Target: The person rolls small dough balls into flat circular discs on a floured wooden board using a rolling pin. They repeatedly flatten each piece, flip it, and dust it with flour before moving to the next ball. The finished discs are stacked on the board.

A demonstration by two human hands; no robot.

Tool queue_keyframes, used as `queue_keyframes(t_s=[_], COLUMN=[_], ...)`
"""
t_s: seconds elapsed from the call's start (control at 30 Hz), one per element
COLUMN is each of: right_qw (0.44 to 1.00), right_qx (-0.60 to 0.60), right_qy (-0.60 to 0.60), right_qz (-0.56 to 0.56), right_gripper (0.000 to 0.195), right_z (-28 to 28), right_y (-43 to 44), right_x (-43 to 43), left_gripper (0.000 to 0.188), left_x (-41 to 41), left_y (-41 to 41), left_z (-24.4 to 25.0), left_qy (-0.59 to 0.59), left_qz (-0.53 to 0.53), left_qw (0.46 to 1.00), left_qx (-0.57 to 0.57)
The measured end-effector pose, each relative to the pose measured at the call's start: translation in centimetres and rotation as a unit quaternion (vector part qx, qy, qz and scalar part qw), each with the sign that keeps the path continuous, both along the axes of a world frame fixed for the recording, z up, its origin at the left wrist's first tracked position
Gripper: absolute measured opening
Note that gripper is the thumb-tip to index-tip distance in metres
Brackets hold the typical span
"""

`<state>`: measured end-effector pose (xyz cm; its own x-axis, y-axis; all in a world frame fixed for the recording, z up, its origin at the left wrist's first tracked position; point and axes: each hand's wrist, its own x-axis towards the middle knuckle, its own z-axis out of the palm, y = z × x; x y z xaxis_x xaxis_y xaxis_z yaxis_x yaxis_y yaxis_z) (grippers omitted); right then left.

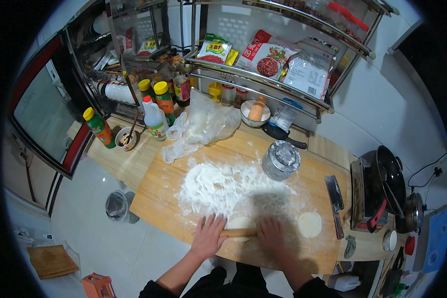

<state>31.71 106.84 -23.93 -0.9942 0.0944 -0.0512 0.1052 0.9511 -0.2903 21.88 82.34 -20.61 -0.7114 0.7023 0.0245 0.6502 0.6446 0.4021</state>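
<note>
Under both palms lies a wooden rolling pin [240, 233], pressed across a flat round of dough [242, 223]. My left hand [208, 235] rests on the pin's left end with fingers spread forward. On its right end sits my right hand [271, 235], partly in shadow. A second rolled dough round [310, 225] lies to the right on the wooden board [193, 257]. Beyond the hands is a wide patch of white flour [205, 186], with a small lump of dough [227, 171] in it. A floury clear cylindrical container [281, 161] stands at the flour's far right.
A cleaver [334, 205] lies near the board's right edge. Past it are a portable stove [360, 193] and a wok [389, 178]. A plastic bag [208, 119], a white bottle [155, 121] and a bowl [255, 113] line the back. A metal rack [257, 80] overhangs there.
</note>
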Motion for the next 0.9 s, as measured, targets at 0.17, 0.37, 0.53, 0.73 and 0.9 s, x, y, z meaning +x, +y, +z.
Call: queue_keyframes(t_s=[0.17,0.37,0.53,0.73,0.9], right_qw=[0.996,0.999,0.997,0.998,0.994], right_qx=[-0.025,-0.01,-0.051,-0.043,-0.098], right_qy=[0.08,0.051,0.047,0.034,0.054], right_qz=[0.022,0.011,0.046,-0.014,0.006], right_gripper=[0.049,0.048,0.048,0.05,0.044], right_z=[1.9,-0.5,0.6,1.4,0.3], right_y=[-0.6,1.4,-1.1,-0.3,-1.7], right_x=[-1.9,-5.4,2.2,-4.6,1.2], left_gripper=[0.058,0.056,0.056,0.055,0.034], left_x=[-1.6,-2.9,2.0,-2.6,1.2], left_y=[-0.1,1.5,-1.9,0.0,-2.3], left_z=[-1.3,0.6,0.8,-0.4,0.5], left_qy=[0.009,0.015,-0.016,0.03,-0.02], left_qz=[0.055,0.046,-0.024,0.027,-0.052], left_qw=[0.998,0.999,0.999,0.999,0.998], left_qx=[0.012,0.001,-0.02,-0.01,-0.023])
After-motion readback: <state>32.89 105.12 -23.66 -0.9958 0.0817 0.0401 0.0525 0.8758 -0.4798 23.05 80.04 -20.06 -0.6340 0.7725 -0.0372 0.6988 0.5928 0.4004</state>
